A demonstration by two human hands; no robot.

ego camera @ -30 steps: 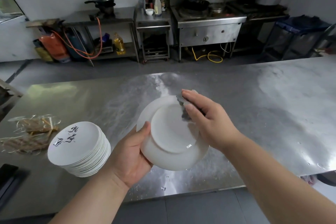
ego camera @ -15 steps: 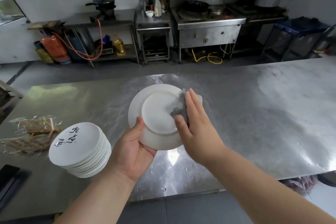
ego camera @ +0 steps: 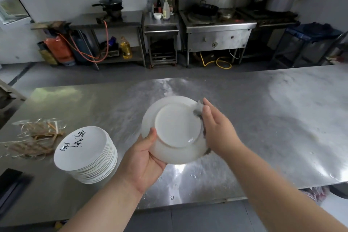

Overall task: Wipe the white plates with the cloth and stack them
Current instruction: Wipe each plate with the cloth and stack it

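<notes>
White round plate (ego camera: 177, 126), turned underside up and tilted, is held above the steel table (ego camera: 263, 118) in the middle of the frame; the left hand (ego camera: 143, 160) grips its lower left rim, thumb on the underside and fingers curled beneath. The right hand (ego camera: 216, 128), fingers straight, presses a crumpled grey cloth (ego camera: 198, 110) against the plate's right rim. At lower left, a stack of white plates (ego camera: 84, 154) with black brush lettering on top stands on the table.
</notes>
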